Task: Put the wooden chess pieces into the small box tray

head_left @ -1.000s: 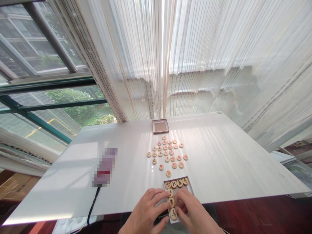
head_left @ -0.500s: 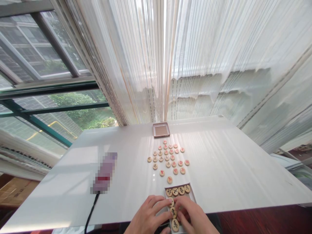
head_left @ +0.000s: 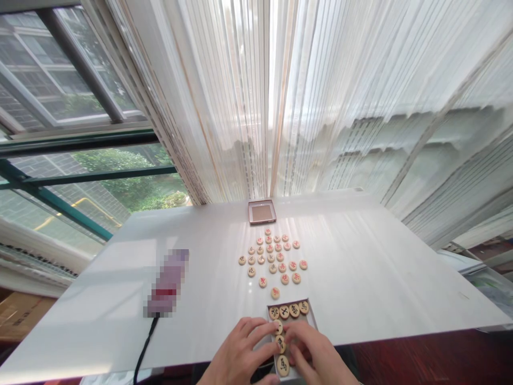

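Note:
A shallow box (head_left: 313,319) lies at the table's near edge, with round wooden xiangqi pieces inside. Four black-lettered pieces, including a corner piece (head_left: 303,307), line its far side. Down its left side runs a column ending in a horse piece (head_left: 282,366). My left hand (head_left: 244,347) reaches over the left wall, its fingers apart and two fingertips touching the upper column pieces. From the right, my right hand (head_left: 315,350) is over the box, fingers bent but apart, their tips beside the same column. Its palm side is hidden.
Beyond the box, several red- and black-lettered xiangqi pieces (head_left: 274,292) lie spread on the white table (head_left: 385,267). A box lid (head_left: 262,213) lies farther back. At left is a pixelated purple object (head_left: 168,283) with a black cable (head_left: 145,345). Curtains (head_left: 256,107) hang behind.
The view has shifted slightly, so everything appears a little farther left and higher. Both hands stay at the column, and the pieces keep their arrangement.

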Demonstrator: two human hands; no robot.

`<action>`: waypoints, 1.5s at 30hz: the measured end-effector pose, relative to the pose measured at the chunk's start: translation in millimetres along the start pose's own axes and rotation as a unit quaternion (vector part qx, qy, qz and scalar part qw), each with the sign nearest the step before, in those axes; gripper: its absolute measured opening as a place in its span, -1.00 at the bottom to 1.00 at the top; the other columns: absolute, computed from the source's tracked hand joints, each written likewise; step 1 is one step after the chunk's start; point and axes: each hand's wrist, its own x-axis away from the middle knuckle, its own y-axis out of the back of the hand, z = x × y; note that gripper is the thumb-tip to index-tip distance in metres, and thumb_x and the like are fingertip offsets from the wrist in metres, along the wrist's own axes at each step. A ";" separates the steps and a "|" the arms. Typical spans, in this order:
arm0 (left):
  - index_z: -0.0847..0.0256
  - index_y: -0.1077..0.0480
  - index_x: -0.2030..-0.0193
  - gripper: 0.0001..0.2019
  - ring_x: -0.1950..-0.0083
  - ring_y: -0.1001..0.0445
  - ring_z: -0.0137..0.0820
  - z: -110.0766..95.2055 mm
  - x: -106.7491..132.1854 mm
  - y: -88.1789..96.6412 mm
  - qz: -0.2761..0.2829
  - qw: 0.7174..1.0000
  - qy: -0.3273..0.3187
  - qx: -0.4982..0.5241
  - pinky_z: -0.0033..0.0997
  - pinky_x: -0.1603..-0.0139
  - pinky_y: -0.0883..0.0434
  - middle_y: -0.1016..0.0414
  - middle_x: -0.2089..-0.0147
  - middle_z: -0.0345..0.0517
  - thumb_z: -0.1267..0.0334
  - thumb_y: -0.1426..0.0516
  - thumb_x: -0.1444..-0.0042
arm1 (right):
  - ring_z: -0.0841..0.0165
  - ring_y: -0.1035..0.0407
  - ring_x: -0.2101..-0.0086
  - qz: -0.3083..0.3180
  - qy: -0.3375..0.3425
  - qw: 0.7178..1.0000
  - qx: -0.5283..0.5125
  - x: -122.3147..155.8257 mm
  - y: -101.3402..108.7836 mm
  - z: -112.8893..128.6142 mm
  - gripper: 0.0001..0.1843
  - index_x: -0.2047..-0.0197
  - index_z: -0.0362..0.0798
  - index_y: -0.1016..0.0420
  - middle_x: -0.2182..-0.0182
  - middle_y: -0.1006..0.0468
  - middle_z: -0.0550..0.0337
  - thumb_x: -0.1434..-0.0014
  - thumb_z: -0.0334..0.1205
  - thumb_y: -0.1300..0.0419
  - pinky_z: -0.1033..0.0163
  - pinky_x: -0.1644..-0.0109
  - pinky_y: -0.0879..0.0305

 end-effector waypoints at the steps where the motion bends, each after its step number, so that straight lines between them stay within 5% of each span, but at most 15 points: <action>1: 0.17 -0.44 -0.15 -0.63 -0.11 -0.50 -0.15 0.3 0.0 -0.7 -0.002 1.000 -0.001 -0.002 -0.17 -0.12 -0.47 -0.51 -0.25 0.04 0.08 -0.23 -0.28 | 0.26 -0.53 0.18 0.000 0.003 1.000 -0.002 0.4 0.7 0.1 -0.79 0.16 -0.01 -0.46 0.12 -0.60 0.09 -0.23 -0.41 -0.05 0.26 0.05 -0.42; 14: 0.18 -0.43 -0.14 -0.56 -0.03 -0.52 -0.26 7.6 -1.5 -12.5 -0.014 1.000 -0.015 -0.017 -0.28 -0.04 -0.45 -0.55 -0.17 0.03 -0.10 0.01 -0.44 | 0.23 -0.56 0.17 0.017 0.018 1.000 0.014 -4.3 5.0 -4.3 -0.75 0.14 -0.03 -0.54 0.11 -0.65 0.05 -0.19 -0.39 -0.08 0.24 0.06 -0.46; 21: 0.14 -0.45 -0.03 -0.66 0.04 -0.54 -0.21 8.1 -7.2 -8.9 -0.053 0.998 0.025 -0.023 -0.23 0.01 -0.45 -0.57 -0.13 -0.03 -0.04 -0.20 -0.29 | 0.18 -0.58 0.04 -0.009 -0.012 0.999 0.032 -2.3 16.6 1.0 -0.73 0.09 -0.03 -0.56 -0.13 -0.60 -0.02 -0.26 -0.35 -0.07 0.21 -0.05 -0.45; 31: 0.15 -0.44 -0.03 -0.66 -0.01 -0.51 -0.17 6.6 -9.0 -11.3 -0.035 0.998 0.044 -0.014 -0.18 -0.03 -0.44 -0.56 -0.14 -0.02 -0.03 -0.21 -0.28 | 0.24 -0.57 0.04 -0.008 0.023 0.998 0.051 -6.8 14.5 1.9 -0.70 0.22 0.00 -0.59 0.06 -0.69 0.09 -0.17 -0.47 -0.07 0.23 -0.10 -0.43; 39: 0.20 -0.41 -0.08 -0.65 -0.07 -0.47 -0.11 9.6 -7.7 -11.1 -0.004 0.999 0.031 -0.030 -0.10 -0.08 -0.44 -0.53 -0.16 0.06 0.04 -0.22 -0.28 | 0.22 -0.53 -0.07 -0.017 0.049 0.996 0.078 -6.5 13.3 -0.9 -0.67 0.15 -0.01 -0.61 -0.01 -0.66 0.04 -0.18 -0.49 -0.08 0.20 -0.17 -0.41; 45: 0.17 -0.41 -0.10 -0.65 -0.03 -0.48 -0.13 11.3 -4.7 -15.3 -0.026 0.998 0.027 -0.046 -0.10 -0.04 -0.43 -0.53 -0.16 0.04 0.06 -0.23 -0.27 | 0.27 -0.58 0.11 -0.117 0.047 0.989 0.078 1.6 23.7 -0.1 -0.73 0.07 0.04 -0.57 0.07 -0.65 0.08 -0.33 -0.37 -0.06 0.28 0.06 -0.51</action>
